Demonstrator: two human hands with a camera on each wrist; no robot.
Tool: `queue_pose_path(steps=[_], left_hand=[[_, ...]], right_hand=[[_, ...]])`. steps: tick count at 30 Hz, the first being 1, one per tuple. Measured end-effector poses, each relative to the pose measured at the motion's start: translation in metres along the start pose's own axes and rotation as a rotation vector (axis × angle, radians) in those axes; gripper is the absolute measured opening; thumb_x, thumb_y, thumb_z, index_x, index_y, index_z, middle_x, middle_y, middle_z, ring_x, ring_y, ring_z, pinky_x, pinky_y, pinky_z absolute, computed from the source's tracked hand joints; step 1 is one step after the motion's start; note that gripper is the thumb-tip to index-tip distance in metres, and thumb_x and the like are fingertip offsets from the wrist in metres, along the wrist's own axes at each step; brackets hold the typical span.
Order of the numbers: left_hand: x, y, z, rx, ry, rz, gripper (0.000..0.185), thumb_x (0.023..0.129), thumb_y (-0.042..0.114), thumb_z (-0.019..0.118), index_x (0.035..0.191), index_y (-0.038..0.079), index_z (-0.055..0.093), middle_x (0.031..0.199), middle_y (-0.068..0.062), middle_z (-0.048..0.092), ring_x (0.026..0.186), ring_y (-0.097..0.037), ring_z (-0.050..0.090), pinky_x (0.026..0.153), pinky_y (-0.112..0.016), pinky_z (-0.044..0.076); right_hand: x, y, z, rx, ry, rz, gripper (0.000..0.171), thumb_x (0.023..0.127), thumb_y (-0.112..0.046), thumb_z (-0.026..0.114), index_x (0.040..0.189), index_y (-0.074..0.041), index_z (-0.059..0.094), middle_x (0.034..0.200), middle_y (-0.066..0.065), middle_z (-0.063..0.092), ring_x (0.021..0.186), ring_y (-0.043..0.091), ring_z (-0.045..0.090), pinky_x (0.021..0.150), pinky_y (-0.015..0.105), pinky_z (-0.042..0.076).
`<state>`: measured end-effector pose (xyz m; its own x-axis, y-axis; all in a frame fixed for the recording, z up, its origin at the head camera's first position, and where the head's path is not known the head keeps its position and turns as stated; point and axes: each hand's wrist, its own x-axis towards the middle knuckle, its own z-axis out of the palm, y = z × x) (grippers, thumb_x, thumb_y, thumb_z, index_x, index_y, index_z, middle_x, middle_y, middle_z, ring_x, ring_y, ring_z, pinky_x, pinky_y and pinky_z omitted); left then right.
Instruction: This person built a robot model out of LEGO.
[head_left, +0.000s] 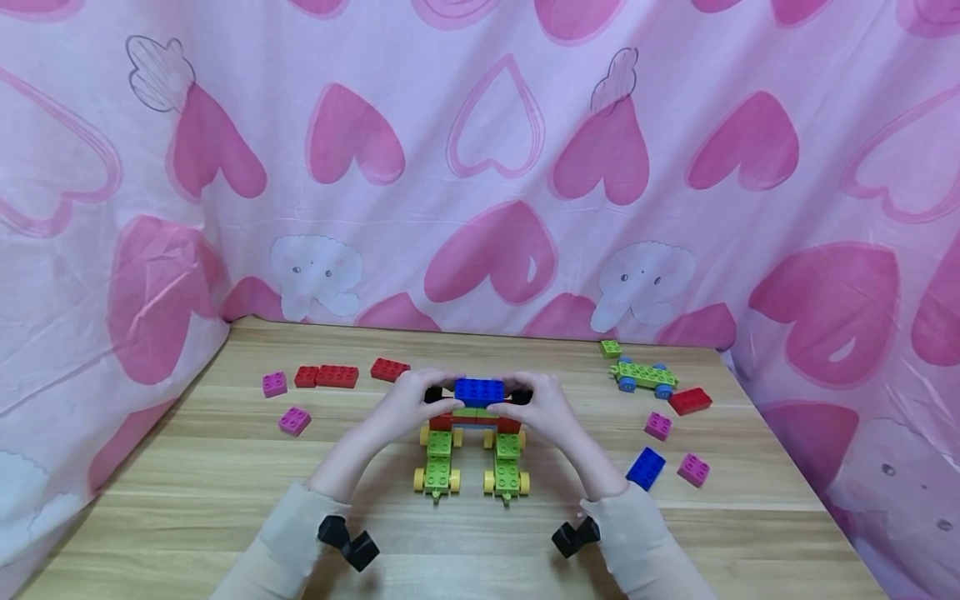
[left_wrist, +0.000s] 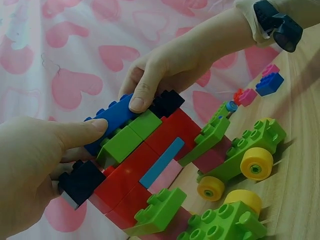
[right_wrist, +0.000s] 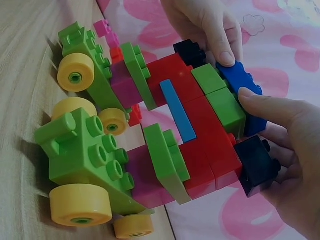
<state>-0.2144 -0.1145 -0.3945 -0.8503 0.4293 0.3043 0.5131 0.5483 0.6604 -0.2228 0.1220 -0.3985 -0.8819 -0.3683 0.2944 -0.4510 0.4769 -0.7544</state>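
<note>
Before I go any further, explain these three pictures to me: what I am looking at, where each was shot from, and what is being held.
No machine here: a person's two bare hands work on a wooden table hung round with pink heart-print cloth. The wide picture comes from a camera on the head, looking down. The two close-ups come from cameras strapped to each wrist, each looking across at the model and the other hand. The left hand and right hand both grip a toy-brick model, thumbs pressing the blue brick on top. Below it are red and green bricks, black end bricks and two green yellow-wheeled carts. Loose pink, red and blue bricks lie around, plus a small green blue-wheeled cart.
</note>
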Motion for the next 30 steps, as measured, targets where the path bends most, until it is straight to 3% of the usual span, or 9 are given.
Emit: queue_pose_path(steps=[9, 15, 18, 24, 30], left_hand=[[-0.001, -0.001, 0.002, 0.017, 0.021, 0.015, 0.041, 0.089, 0.021, 0.072, 0.125, 0.002, 0.065, 0.120, -0.013, 0.069, 0.110, -0.029, 0.065, 0.094, -0.045, 0.054], [0.000, -0.005, 0.003, 0.020, 0.038, 0.081, 0.040, 0.088, 0.018, 0.074, 0.123, 0.003, 0.066, 0.111, -0.012, 0.072, 0.102, -0.029, 0.068, 0.089, -0.043, 0.056], [0.000, -0.004, 0.002, 0.021, 0.039, 0.095, 0.040, 0.087, 0.018, 0.075, 0.123, 0.003, 0.066, 0.111, -0.011, 0.072, 0.103, -0.028, 0.068, 0.089, -0.043, 0.056], [0.000, -0.002, -0.001, 0.022, 0.019, 0.073, 0.043, 0.086, 0.020, 0.075, 0.124, 0.002, 0.065, 0.114, -0.011, 0.071, 0.105, -0.026, 0.067, 0.091, -0.044, 0.055], [0.000, -0.003, -0.003, 0.073, -0.012, 0.029, 0.054, 0.080, 0.023, 0.082, 0.127, 0.004, 0.064, 0.118, -0.010, 0.070, 0.109, -0.026, 0.065, 0.095, -0.046, 0.053]], right_hand=[[0.001, -0.001, -0.001, -0.005, -0.026, -0.004, 0.035, 0.078, -0.016, 0.083, 0.108, -0.002, 0.072, 0.094, 0.012, 0.074, 0.084, 0.020, 0.068, 0.079, 0.047, 0.057], [0.002, -0.001, -0.001, -0.056, -0.044, -0.049, 0.037, 0.079, -0.014, 0.082, 0.112, -0.002, 0.069, 0.096, 0.010, 0.074, 0.085, 0.019, 0.068, 0.075, 0.034, 0.057], [0.002, -0.003, -0.001, -0.078, -0.066, -0.059, 0.042, 0.078, -0.015, 0.082, 0.116, -0.003, 0.068, 0.102, 0.010, 0.074, 0.092, 0.022, 0.069, 0.078, 0.035, 0.057], [0.008, -0.010, -0.002, -0.077, -0.099, -0.121, 0.049, 0.080, -0.019, 0.082, 0.123, -0.002, 0.065, 0.119, 0.013, 0.069, 0.109, 0.029, 0.066, 0.093, 0.048, 0.054], [0.016, -0.020, -0.003, -0.126, -0.179, -0.156, 0.043, 0.085, -0.021, 0.078, 0.124, -0.006, 0.066, 0.121, 0.009, 0.069, 0.111, 0.025, 0.065, 0.092, 0.042, 0.056]])
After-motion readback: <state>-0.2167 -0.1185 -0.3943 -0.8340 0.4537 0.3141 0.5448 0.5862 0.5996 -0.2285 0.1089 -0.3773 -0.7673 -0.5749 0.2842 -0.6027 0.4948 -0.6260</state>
